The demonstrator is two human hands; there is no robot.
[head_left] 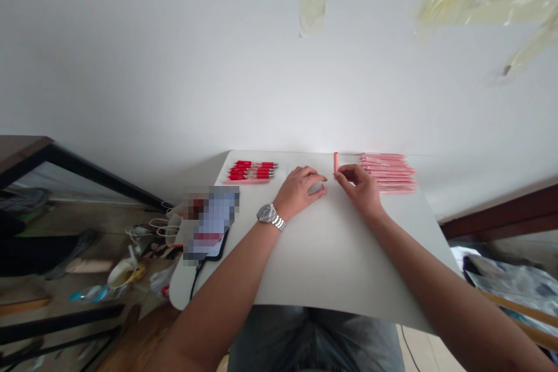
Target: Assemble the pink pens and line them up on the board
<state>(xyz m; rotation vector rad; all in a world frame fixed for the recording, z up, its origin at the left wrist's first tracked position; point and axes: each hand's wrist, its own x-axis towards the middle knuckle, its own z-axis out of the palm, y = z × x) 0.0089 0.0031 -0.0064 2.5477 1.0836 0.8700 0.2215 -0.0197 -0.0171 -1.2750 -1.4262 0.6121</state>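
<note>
My right hand [358, 186] pinches a short pinkish-orange tube [336, 161] between thumb and fingertips, holding it upright above the table's far part. It could be part of a pen, but its exact kind is not clear. To its left, my left hand [303, 187] is open, with thumb and fingers apart and no object visible between them. A group of red pens [253, 171] with silvery tips lies left of that hand, and a thin pink stick [246, 182] lies along the group's near side. Beside my right hand rests a pile of slim pink sticks [387, 172], apparently in clear wrapping.
The white table [340, 267] stands against a wall. A phone [213, 226], partly pixelated, lies at its left edge with a black cable [194, 282]. Left on the floor are a white cup [122, 273], a bottle [90, 293] and cables. Plastic bags [510, 279] are at right.
</note>
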